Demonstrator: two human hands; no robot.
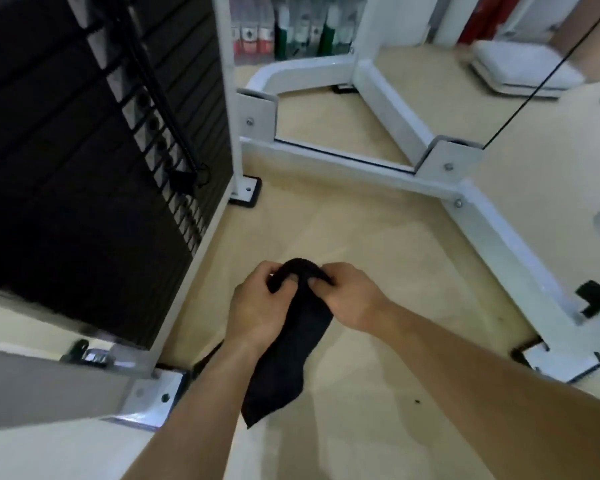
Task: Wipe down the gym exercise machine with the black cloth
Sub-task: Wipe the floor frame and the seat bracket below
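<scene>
The black cloth (288, 351) hangs in front of me above the beige floor, bunched at the top and trailing down to a point. My left hand (257, 306) grips its upper left part and my right hand (347, 292) pinches its upper right part, thumbs close together. The gym machine's white frame (361, 168) runs across the floor ahead and down the right side. Its black weight stack (84, 168) stands at the left, behind a white upright post. Both hands are clear of the machine.
A black cable (548, 74) slants down at the upper right. A white padded seat (523, 67) lies at the far right. Bottles (291, 26) line the back wall. Bolted foot plates (153, 393) sit at the frame's corners on the beige floor (361, 244).
</scene>
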